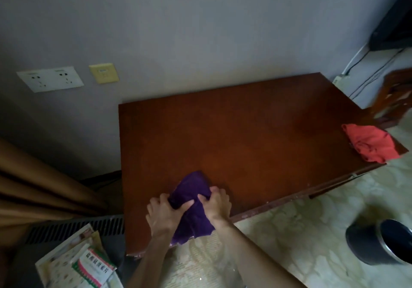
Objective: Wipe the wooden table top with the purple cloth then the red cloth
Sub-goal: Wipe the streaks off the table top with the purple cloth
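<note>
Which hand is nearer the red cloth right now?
Right. The right hand grips the purple cloth on the side toward the red cloth at the table's far right edge; the left hand grips the other side, farther away.

Home room, likely a bedroom or living room. Grey wall with sockets (50,78), tan curtain (40,187), patterned floor (312,232), dark bin (381,242). Medicine box (94,265) on papers beside the wooden counter (234,131).

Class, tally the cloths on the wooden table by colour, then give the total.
Purple cloth, bunched under both hands: 1
Red cloth, crumpled at the table's right end: 1
Total: 2
</note>
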